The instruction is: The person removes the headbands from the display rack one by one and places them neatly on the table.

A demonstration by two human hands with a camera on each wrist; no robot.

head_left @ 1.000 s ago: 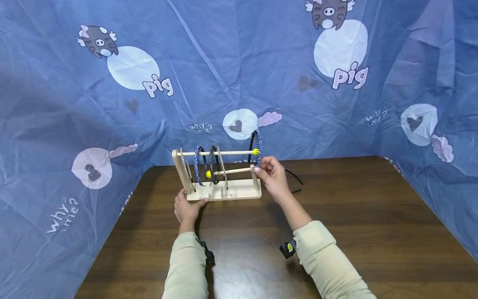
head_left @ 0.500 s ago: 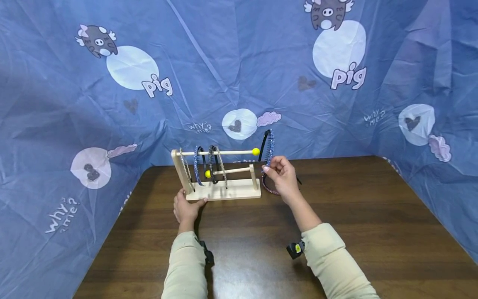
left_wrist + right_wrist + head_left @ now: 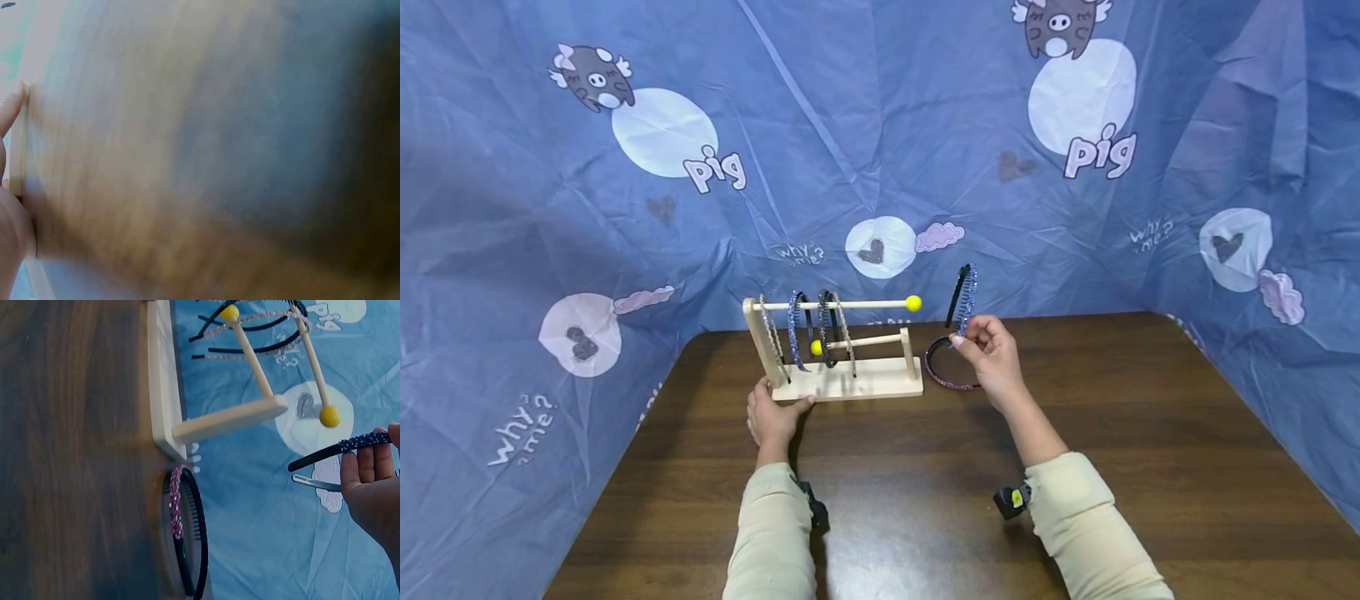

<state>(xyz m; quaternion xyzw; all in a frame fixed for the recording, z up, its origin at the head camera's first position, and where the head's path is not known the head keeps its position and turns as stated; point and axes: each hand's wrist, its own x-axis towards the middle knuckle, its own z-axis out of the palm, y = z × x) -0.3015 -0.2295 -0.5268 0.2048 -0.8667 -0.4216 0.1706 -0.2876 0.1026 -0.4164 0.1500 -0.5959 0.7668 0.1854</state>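
My right hand (image 3: pixel 1000 367) pinches a blue glittery headband (image 3: pixel 967 296) near one end, with its arch held up beyond the right end of a wooden headband stand (image 3: pixel 887 385). In the right wrist view the dark ends of this headband (image 3: pixel 364 440) point toward the stand. At the stand's left end, my left hand (image 3: pixel 773 419) grips the corner of the base, thumb along the front edge. Several headbands hang on the stand's upper rod, among them a blue one (image 3: pixel 793 333) and a black one (image 3: pixel 824 333).
A pink-beaded dark headband (image 3: pixel 951 385) lies on the wooden table (image 3: pixel 910 483) just right of the stand. Yellow balls cap the upper rod (image 3: pixel 880 304) and the lower rod (image 3: pixel 876 341). A blue printed cloth (image 3: pixel 820 125) hangs behind the table.
The blue headband has come off the upper rod's right end and moved right in my right hand. The pink-beaded headband behind that hand has come into view. My left hand stays on the base.
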